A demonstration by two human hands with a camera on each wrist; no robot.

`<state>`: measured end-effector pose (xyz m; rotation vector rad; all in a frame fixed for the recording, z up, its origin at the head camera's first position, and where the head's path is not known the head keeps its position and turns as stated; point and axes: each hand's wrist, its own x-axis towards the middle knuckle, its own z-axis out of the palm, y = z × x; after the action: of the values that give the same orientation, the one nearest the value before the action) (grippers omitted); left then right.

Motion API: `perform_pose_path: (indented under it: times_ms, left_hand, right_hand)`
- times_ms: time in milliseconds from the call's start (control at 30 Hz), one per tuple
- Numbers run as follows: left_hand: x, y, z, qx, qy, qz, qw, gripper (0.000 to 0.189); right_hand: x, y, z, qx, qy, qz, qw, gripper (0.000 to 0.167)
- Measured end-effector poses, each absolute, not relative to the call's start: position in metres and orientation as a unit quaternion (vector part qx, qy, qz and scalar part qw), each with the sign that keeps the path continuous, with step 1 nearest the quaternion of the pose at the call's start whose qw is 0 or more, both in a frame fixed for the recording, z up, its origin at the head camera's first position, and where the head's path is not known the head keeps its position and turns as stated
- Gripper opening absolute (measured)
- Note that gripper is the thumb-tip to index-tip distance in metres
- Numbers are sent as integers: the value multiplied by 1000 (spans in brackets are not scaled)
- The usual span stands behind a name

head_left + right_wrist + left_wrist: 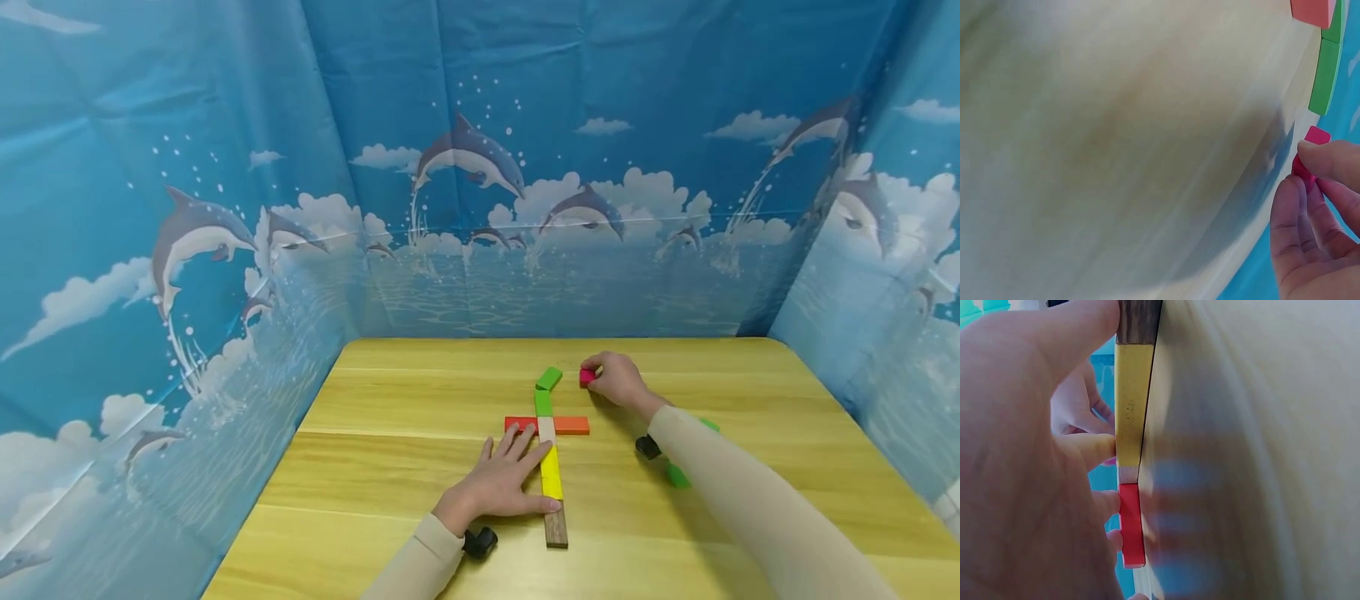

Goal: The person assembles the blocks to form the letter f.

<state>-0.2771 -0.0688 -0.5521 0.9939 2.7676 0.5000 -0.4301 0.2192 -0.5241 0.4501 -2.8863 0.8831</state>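
Colored blocks [551,477] form a cross on the counter [360,467], a left hand [501,485] resting on them, fingers spread; beyond, the right hand [618,381] pinches a pink block [586,378] between its fingers near two green blocks [543,404], before a dolphin-print curtain [525,67].

No legible text or numbers, just small, unreadable dark marks [1130,414] on the yellow block [1133,378]
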Motion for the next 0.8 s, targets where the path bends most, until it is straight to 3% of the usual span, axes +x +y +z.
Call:
perform_pose_path:
  times_ms: [800]
  left_hand:
    - [-275,-67,-552,332,927,160,74,95]
  right_hand:
    - [-452,201,-526,136,-940,308,49,38]
